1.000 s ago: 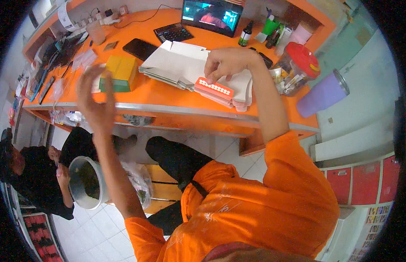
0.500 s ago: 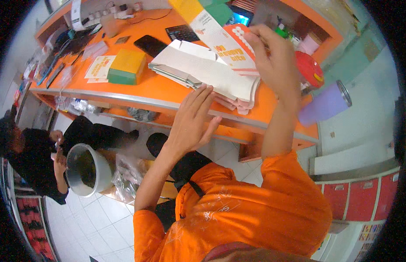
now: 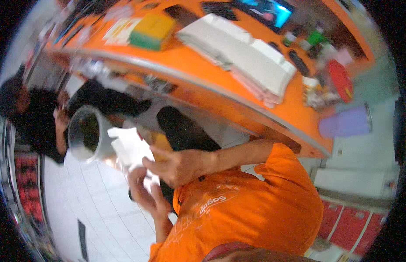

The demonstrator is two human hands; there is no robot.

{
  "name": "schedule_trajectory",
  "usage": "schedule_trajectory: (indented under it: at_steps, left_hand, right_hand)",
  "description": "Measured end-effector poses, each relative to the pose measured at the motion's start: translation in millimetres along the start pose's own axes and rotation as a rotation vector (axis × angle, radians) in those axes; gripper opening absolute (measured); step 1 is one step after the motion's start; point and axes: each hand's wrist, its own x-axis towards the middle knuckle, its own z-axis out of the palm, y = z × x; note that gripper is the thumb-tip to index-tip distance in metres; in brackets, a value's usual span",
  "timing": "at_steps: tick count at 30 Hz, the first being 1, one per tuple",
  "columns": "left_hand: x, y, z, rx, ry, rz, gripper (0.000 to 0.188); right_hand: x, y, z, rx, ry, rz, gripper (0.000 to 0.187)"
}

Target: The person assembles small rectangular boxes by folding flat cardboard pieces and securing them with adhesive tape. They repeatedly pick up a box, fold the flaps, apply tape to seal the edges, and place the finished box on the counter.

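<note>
A white cardboard carton piece [image 3: 128,147], blurred by motion, is held low over the floor to the left of my orange shirt. My left hand [image 3: 146,192] is closed around its lower end. At its right edge my right hand [image 3: 179,167] grips it, thumb and fingers pressed on the card. On the orange desk [image 3: 198,65] lies a stack of flattened cartons [image 3: 246,54], white side up. A folded yellow and green box [image 3: 153,31] stands farther left, beside flat printed cards [image 3: 120,31].
A person in black [image 3: 34,113] sits at the left, next to a whitish bucket [image 3: 96,135] with dark contents. A purple tumbler [image 3: 345,122] stands at the desk's right end, near a red round object [image 3: 340,81]. A lit screen [image 3: 273,13] is at the back.
The carton piece has come off the stack and swung down left. Both my hands have moved from the desk and now grip it. The view has turned, shifting the desk up and right.
</note>
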Motion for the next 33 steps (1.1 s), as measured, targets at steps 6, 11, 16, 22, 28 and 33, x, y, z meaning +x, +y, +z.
schedule_trajectory:
  at_steps: [6,11,16,22,28,33]
  left_hand:
    - [69,-44,4,-0.255,-0.121,-0.180,0.020]
    - [132,-20,3,0.169,-0.396,-0.264,0.021]
    - [144,-22,3,-0.219,-0.331,-0.291,0.022]
    - [129,-38,2,-0.410,-0.192,-0.283,0.026]
    - [94,-36,31,-0.199,-0.173,-0.133,0.025]
    - [42,-22,30,0.273,-0.266,0.128,0.049]
  right_hand:
    - [-13,17,19,-0.012,0.073,-0.039,0.029]
    - [-1,49,-2,0.018,0.038,-0.050,0.021]
    - [-6,70,-12,-0.075,0.087,0.137,0.020]
    - [-12,76,-9,0.174,0.182,0.348,0.027]
    - [-31,96,23,0.635,0.375,0.776,0.024]
    - [-48,97,88,0.887,0.567,1.121,0.020]
